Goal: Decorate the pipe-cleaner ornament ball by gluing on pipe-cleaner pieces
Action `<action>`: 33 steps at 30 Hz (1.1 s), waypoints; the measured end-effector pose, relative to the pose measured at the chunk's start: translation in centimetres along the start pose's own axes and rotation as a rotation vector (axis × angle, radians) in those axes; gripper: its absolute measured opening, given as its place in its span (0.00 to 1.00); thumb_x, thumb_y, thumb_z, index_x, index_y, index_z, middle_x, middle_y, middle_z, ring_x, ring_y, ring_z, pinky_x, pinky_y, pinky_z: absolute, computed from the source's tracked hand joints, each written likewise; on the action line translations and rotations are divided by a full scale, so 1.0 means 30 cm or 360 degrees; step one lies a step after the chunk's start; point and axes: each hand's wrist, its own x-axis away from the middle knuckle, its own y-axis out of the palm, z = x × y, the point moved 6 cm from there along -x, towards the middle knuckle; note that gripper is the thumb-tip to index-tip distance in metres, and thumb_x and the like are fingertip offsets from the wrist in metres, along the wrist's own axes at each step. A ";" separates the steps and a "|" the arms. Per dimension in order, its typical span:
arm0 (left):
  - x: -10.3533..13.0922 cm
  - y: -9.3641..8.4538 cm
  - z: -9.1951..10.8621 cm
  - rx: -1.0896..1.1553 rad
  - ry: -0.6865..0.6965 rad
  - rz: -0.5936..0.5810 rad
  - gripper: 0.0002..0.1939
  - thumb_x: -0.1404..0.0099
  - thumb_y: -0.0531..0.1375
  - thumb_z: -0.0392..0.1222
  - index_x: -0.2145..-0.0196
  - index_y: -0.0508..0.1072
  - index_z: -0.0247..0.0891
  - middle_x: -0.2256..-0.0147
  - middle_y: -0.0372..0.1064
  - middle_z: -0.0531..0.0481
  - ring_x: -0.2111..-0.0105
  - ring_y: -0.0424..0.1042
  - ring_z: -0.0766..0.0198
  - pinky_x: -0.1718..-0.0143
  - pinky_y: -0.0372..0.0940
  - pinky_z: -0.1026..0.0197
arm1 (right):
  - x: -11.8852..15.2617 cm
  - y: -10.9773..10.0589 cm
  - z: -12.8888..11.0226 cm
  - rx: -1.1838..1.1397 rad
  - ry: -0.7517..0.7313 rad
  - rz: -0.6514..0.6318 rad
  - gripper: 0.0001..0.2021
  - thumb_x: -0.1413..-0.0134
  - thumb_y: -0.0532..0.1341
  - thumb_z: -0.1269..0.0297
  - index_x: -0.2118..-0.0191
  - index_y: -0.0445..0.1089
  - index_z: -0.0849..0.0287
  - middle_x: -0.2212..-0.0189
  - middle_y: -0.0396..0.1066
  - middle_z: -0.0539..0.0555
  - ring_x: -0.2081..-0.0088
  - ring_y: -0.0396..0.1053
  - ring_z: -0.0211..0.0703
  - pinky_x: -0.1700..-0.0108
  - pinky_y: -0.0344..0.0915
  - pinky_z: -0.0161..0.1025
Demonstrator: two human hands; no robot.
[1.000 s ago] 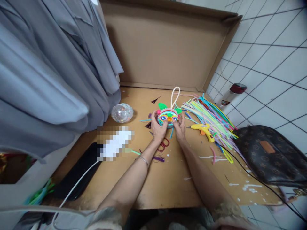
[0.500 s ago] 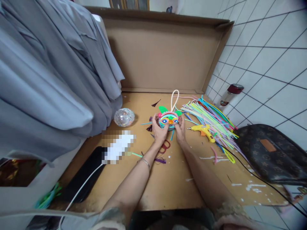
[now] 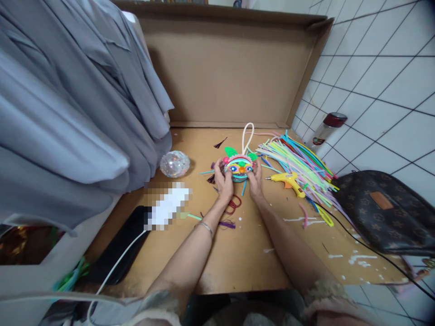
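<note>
Both hands hold a colourful round craft lantern (image 3: pixel 242 164) with an animal face: blue eyes, an orange nose, green leaf-like ears and a cream loop (image 3: pixel 248 136) rising from its top. My left hand (image 3: pixel 224 181) grips its left side, thumb on the front below an eye. On the other side my right hand (image 3: pixel 255 182) grips it the same way, thumb near the right eye. The fingers behind the lantern are partly hidden. Dark tassels (image 3: pixel 212 178) lie beside my left hand. To the right of my right hand rests a yellow glue gun (image 3: pixel 288 182).
Many coloured pipe-cleaner-like strips (image 3: pixel 299 163) lie at the right, near a patterned brown bag (image 3: pixel 390 213) and a bottle (image 3: pixel 326 129). A clear ball (image 3: pixel 175 164) sits at left, beside grey cloth (image 3: pixel 84 99). A cardboard wall (image 3: pixel 227 68) stands behind. A black cable (image 3: pixel 353 235) crosses the right side.
The left thumb has shifted outward from the nose area toward the left eye. The lantern stays held in both hands, and the view has tilted slightly.
</note>
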 end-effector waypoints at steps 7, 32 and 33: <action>-0.005 -0.002 0.002 0.0003 -0.0030 0.0017 0.22 0.31 0.57 0.45 0.42 0.64 0.40 0.43 0.70 0.40 0.43 0.72 0.57 0.37 0.64 0.52 | -0.001 -0.001 -0.002 0.0030 0.0003 -0.0020 0.45 0.52 0.66 0.50 0.30 0.53 0.54 0.30 0.58 0.62 0.31 0.59 0.57 0.30 0.59 0.60; -0.023 -0.004 -0.021 0.0080 -0.0069 0.0060 0.24 0.35 0.61 0.46 0.44 0.65 0.39 0.51 0.73 0.41 0.50 0.76 0.58 0.43 0.69 0.54 | -0.012 -0.005 -0.001 0.0031 0.0013 0.0007 0.44 0.55 0.67 0.46 0.32 0.54 0.49 0.33 0.61 0.59 0.34 0.62 0.54 0.35 0.65 0.54; -0.023 -0.005 -0.020 0.0084 -0.0062 0.0065 0.23 0.35 0.61 0.46 0.44 0.65 0.38 0.50 0.74 0.41 0.50 0.76 0.58 0.43 0.69 0.54 | -0.011 -0.005 -0.002 0.0032 0.0017 0.0013 0.45 0.55 0.67 0.47 0.32 0.54 0.49 0.32 0.61 0.60 0.34 0.61 0.55 0.35 0.65 0.55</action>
